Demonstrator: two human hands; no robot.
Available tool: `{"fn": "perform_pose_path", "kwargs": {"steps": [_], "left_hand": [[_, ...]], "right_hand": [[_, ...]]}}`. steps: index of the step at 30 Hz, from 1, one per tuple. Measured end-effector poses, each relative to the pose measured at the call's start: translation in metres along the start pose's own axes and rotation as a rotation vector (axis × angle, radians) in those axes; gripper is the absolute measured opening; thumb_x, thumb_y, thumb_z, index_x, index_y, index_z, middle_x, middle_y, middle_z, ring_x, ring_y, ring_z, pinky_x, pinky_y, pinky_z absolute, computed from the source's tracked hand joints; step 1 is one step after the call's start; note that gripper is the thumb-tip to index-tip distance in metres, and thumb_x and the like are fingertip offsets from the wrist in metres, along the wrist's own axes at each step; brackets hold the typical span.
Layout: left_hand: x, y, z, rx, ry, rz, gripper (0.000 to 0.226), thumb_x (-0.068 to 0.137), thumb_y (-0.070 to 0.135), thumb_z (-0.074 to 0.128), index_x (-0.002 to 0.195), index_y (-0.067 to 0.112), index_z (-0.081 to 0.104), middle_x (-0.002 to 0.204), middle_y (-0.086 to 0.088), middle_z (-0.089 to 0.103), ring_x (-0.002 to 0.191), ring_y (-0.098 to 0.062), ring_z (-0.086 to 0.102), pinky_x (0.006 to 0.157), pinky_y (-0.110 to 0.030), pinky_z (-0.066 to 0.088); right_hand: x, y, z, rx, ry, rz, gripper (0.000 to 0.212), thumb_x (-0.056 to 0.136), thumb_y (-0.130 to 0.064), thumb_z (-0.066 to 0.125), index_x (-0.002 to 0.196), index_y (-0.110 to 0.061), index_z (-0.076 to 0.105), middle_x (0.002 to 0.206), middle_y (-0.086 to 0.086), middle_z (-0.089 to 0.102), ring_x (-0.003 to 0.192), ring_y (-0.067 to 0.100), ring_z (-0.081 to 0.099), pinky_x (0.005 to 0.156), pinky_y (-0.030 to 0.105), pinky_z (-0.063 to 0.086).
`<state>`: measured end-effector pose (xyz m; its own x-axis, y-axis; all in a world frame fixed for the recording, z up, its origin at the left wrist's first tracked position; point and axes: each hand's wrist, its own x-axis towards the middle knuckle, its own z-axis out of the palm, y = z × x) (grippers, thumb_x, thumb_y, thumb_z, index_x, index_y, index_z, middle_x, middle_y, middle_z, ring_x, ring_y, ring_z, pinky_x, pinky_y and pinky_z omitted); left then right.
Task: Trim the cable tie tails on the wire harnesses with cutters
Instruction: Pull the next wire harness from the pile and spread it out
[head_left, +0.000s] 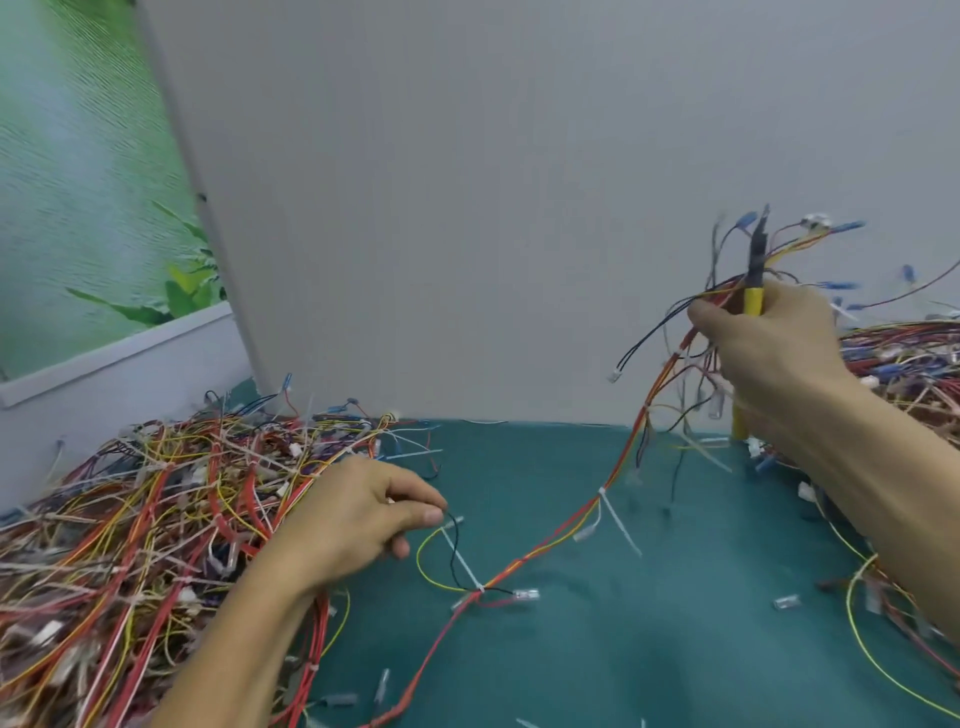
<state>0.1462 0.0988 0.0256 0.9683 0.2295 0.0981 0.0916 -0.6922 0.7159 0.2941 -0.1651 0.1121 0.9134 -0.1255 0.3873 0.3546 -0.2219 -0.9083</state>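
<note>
Along the near edge, a teal mat (571, 654) is seen, scattered with short clear offcuts (382, 685). Across it a wire harness (514, 564) of red, orange and yellow strands is laid, running from the bottom edge diagonally up to the right. Two white cable tie tails are left untrimmed on it: one (464, 558) by the near knot, another (621, 522) further along.

The left hand (358, 514) is held low over the mat, at the edge of a large heap of harnesses (130, 519) on the left. A thin black wire (456, 535) of the laid harness is pinched between its thumb and forefinger, and the other fingers are curled under.

Further back on the right, the right hand (769, 343) is raised above the mat. Its fingers are wrapped around the yellow-handled cutters (753, 301), with the dark tip pointed up, and the far end of the harness is gathered in the same grip. A second heap (909, 358) is piled behind that hand. A grey panel (467, 208) is set at the back, with a green picture (78, 182) beside it.
</note>
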Motion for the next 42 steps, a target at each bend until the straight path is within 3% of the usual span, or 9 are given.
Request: {"fn": "perform_pose_path", "kwargs": {"steps": [8,12,15,20,26,32,34,37,42], "left_hand": [[-0.015,0.012,-0.016,0.434,-0.215,-0.152,0.022,0.084,0.037,0.069,0.076,0.017,0.071,0.062,0.009,0.061,0.057,-0.002,0.05,0.052,-0.015,0.037],[-0.019,0.049,0.013,-0.577,-0.187,0.011,0.015,0.082,0.028,0.071,0.072,0.017,0.073,0.052,0.003,0.048,0.039,-0.006,0.031,0.038,-0.015,0.025],[-0.009,0.048,0.037,-0.666,-0.026,-0.105,0.021,0.09,0.016,0.062,0.072,0.013,0.071,0.053,0.003,0.046,0.039,-0.005,0.026,0.039,-0.015,0.019],[-0.004,0.028,0.034,-0.436,0.06,-0.095,0.015,0.088,0.013,0.064,0.075,0.013,0.072,0.052,0.007,0.055,0.046,-0.007,0.037,0.048,-0.02,0.029],[0.003,0.013,0.035,-0.06,0.165,-0.041,0.017,0.087,0.02,0.067,0.072,0.026,0.071,0.064,0.016,0.067,0.061,0.005,0.055,0.061,-0.015,0.041],[-0.002,0.03,0.035,0.524,0.317,-0.12,0.019,0.083,0.046,0.066,0.101,0.039,0.066,0.108,0.011,0.053,0.114,-0.014,0.047,0.091,-0.033,0.037],[-0.008,0.042,0.035,0.285,0.353,0.012,0.015,0.087,0.039,0.064,0.084,0.026,0.072,0.08,0.014,0.061,0.084,-0.004,0.057,0.07,-0.021,0.04],[-0.019,0.062,0.057,-0.543,-0.12,-0.255,0.031,0.093,0.036,0.058,0.087,0.008,0.071,0.069,0.002,0.071,0.049,-0.008,0.055,0.045,-0.02,0.04],[-0.015,0.064,0.087,-1.403,-0.307,-0.646,0.063,0.091,0.038,0.055,0.126,-0.012,0.041,0.113,-0.03,0.064,0.09,-0.041,0.067,0.064,-0.042,0.057]], "right_hand": [[-0.033,0.009,0.016,-0.111,-0.272,-0.108,0.016,0.088,-0.017,0.068,0.078,-0.006,0.063,0.061,0.004,0.048,0.053,0.013,0.037,0.051,0.027,0.033],[-0.039,0.007,0.017,-0.103,-0.34,-0.09,0.019,0.088,-0.019,0.069,0.078,-0.005,0.062,0.061,0.001,0.05,0.058,0.015,0.041,0.057,0.029,0.035],[-0.048,0.007,0.017,-0.157,-0.479,-0.091,0.025,0.087,-0.021,0.07,0.074,-0.003,0.057,0.055,-0.004,0.045,0.05,0.009,0.036,0.049,0.021,0.033],[-0.053,0.0,0.014,-0.198,-0.534,-0.111,0.022,0.088,-0.018,0.068,0.083,0.002,0.059,0.064,0.007,0.047,0.057,0.015,0.038,0.051,0.025,0.031],[-0.027,-0.022,-0.007,0.002,-0.167,-0.052,0.013,0.088,-0.01,0.066,0.079,-0.001,0.062,0.068,0.013,0.055,0.061,0.019,0.048,0.064,0.033,0.044],[-0.007,-0.03,-0.033,0.12,-0.104,0.093,0.013,0.089,-0.004,0.063,0.077,-0.007,0.063,0.074,0.014,0.063,0.068,0.024,0.062,0.069,0.034,0.057],[-0.007,-0.029,-0.04,0.197,-0.109,0.16,0.011,0.089,-0.001,0.062,0.079,-0.005,0.063,0.074,0.014,0.063,0.068,0.024,0.063,0.066,0.032,0.059],[-0.009,-0.025,-0.047,0.364,-0.112,0.258,0.011,0.089,0.003,0.06,0.081,-0.003,0.062,0.072,0.012,0.061,0.064,0.022,0.062,0.06,0.031,0.06],[-0.014,-0.016,-0.061,0.656,-0.125,0.368,0.021,0.091,0.011,0.049,0.08,-0.004,0.058,0.065,0.008,0.064,0.056,0.018,0.065,0.058,0.032,0.06]]}}
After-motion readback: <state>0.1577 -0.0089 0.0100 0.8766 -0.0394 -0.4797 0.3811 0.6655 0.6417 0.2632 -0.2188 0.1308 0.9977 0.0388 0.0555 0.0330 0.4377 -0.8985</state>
